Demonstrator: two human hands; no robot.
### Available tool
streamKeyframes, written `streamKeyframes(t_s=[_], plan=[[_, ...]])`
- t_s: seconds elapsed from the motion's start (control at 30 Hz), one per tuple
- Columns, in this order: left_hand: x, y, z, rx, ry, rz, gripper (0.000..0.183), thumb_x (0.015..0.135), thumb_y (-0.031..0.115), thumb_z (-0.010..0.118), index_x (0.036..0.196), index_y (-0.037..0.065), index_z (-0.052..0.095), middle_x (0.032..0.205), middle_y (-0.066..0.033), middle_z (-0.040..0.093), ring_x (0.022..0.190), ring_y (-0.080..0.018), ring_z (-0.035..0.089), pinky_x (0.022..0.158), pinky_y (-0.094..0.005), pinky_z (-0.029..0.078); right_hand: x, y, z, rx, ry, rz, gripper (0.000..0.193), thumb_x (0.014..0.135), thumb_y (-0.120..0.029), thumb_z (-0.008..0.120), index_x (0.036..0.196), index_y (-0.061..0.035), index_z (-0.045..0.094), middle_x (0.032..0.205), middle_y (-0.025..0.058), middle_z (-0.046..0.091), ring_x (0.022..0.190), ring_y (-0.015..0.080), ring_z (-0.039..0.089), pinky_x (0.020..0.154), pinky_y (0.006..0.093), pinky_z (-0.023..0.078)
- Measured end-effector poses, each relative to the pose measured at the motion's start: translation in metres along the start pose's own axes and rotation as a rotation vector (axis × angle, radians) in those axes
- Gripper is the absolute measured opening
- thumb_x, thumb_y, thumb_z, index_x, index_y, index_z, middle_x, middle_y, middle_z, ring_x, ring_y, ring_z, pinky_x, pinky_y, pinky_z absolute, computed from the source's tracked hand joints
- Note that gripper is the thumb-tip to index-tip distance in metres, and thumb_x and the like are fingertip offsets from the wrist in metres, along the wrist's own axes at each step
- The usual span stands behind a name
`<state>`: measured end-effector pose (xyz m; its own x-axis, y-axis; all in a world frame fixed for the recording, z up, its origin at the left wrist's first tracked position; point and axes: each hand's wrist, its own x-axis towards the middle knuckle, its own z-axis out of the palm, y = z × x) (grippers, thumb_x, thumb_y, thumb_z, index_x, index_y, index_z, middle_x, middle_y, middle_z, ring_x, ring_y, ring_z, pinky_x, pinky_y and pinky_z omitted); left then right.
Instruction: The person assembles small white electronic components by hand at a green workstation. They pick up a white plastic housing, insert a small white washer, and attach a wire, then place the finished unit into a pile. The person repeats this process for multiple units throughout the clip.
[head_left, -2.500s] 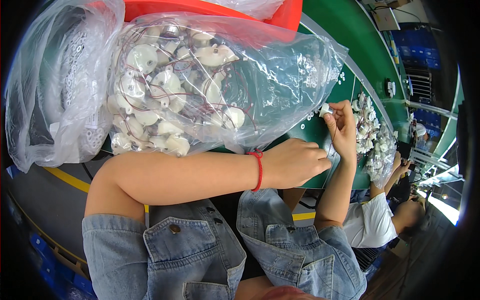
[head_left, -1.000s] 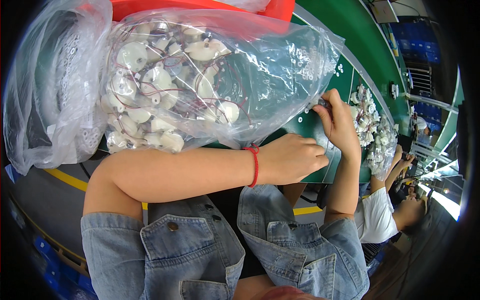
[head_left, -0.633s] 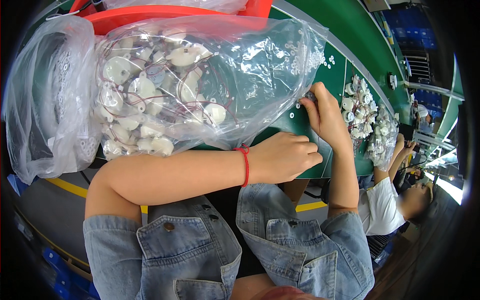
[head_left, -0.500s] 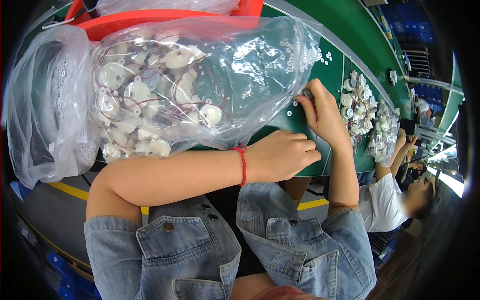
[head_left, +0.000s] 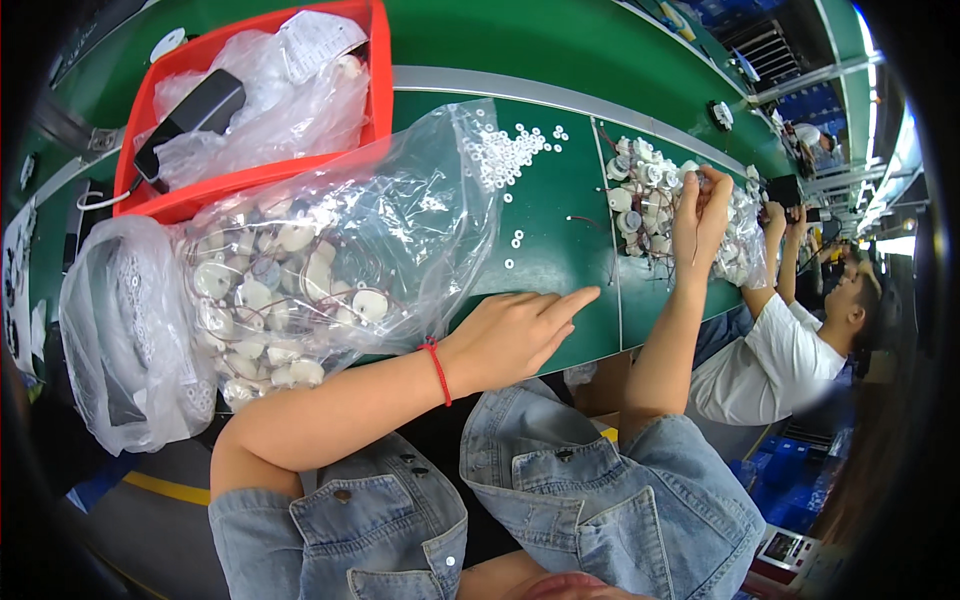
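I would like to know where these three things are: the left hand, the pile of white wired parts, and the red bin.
Left hand [head_left: 507,341]: head view, on its back.
Pile of white wired parts [head_left: 651,190]: head view, near its middle.
Red bin [head_left: 381,88]: head view, on its right wall.

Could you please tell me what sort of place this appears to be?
It is probably a factory assembly area, judging by the long green worktop, the heap of small white wired parts on it, and the co-worker in a white top alongside.
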<state>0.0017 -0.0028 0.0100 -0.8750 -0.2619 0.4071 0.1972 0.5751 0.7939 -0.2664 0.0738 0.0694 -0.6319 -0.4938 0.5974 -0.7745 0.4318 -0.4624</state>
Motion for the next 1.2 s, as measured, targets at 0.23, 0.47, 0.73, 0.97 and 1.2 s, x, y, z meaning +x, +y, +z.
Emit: streamKeyframes(t_s=[0.23, 0.47, 0.73, 0.97, 1.2], plan=[[-0.005, -0.007, 0.003, 0.056, -0.138, 0.113, 0.024, 0.09, 0.012, 0.061, 0.113, 0.006, 0.064, 0.088, -0.0083, 0.068, 0.084, -0.0255, 0.067, 0.074, -0.0382, 0.053, -0.007, 0.043, -0.016, -0.307, -0.229, -0.166, 0.03, 0.084, 0.001, 0.063, 0.113, -0.0021, 0.057, 0.091, 0.02, 0.059, 0.083, 0.0371, 0.058, 0.073, 0.0435, 0.047], [-0.01, -0.011, 0.007, 0.105, -0.162, 0.155, 0.019, 0.084, 0.012, 0.061, 0.101, 0.006, 0.066, 0.086, -0.0075, 0.066, 0.085, -0.0249, 0.064, 0.076, -0.0379, 0.053, -0.013, 0.02, -0.02, -0.394, -0.184, -0.229, 0.044, 0.079, 0.014, 0.05, 0.119, -0.003, 0.059, 0.1, 0.0205, 0.063, 0.093, 0.0379, 0.062, 0.082, 0.0446, 0.048], [-0.013, -0.017, 0.016, 0.085, -0.115, 0.165, 0.014, 0.08, 0.009, 0.06, 0.09, 0.001, 0.065, 0.081, -0.0148, 0.065, 0.078, -0.0314, 0.065, 0.074, -0.0422, 0.052, -0.069, -0.14, 0.032, 0.335, -0.653, -0.565, 0.025, 0.081, 0.007, 0.06, 0.104, -0.0008, 0.066, 0.105, 0.0169, 0.062, 0.094, 0.0382, 0.061, 0.083, 0.042, 0.05], [-0.012, -0.014, 0.014, -0.017, -0.273, 0.131, 0.018, 0.082, 0.004, 0.056, 0.095, -0.004, 0.065, 0.089, -0.0197, 0.067, 0.083, -0.0343, 0.066, 0.074, -0.0421, 0.052, -0.083, -0.193, 0.08, 0.573, -1.385, -0.506, 0.041, 0.081, -0.007, 0.071, 0.121, -0.0068, 0.061, 0.103, 0.0149, 0.058, 0.09, 0.0313, 0.062, 0.079, 0.0396, 0.05], [-0.021, -0.025, 0.041, -0.145, -0.199, 0.285, 0.018, 0.084, 0.006, 0.057, 0.096, -0.004, 0.066, 0.092, -0.0188, 0.067, 0.087, -0.035, 0.066, 0.078, -0.0427, 0.052, -0.097, -0.202, 0.083, 0.503, -1.381, -0.535, 0.056, 0.079, -0.009, 0.07, 0.131, -0.0089, 0.049, 0.118, 0.016, 0.057, 0.097, 0.0385, 0.061, 0.083, 0.0429, 0.05]])
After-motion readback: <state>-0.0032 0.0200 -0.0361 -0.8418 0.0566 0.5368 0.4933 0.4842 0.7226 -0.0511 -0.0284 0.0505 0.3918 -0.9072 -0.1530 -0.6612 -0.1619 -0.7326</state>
